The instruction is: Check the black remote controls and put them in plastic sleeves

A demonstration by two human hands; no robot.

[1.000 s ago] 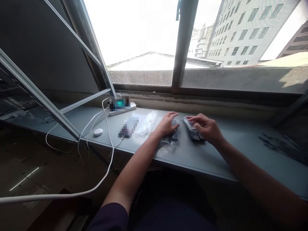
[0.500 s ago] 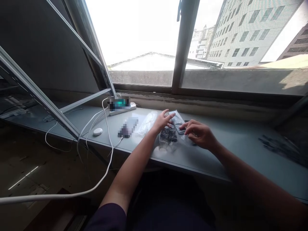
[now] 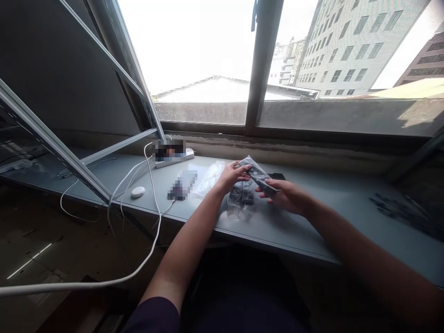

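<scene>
A dark remote control in a clear plastic bag is held a little above the grey shelf, tilted down to the right. My left hand pinches its far left end. My right hand grips its near right end from below. Under the hands lies another clear bag with dark parts on the shelf. A further dark object lies just behind my right hand.
A clear empty-looking bag, a blurred phone on a white cable, a white round puck and a power strip sit to the left. Slanted metal rails cross the left. Dark items lie far right.
The hands were flat on the bagged items on the shelf. They have since closed on the bagged remote and lifted it off the surface, both holding its ends.
</scene>
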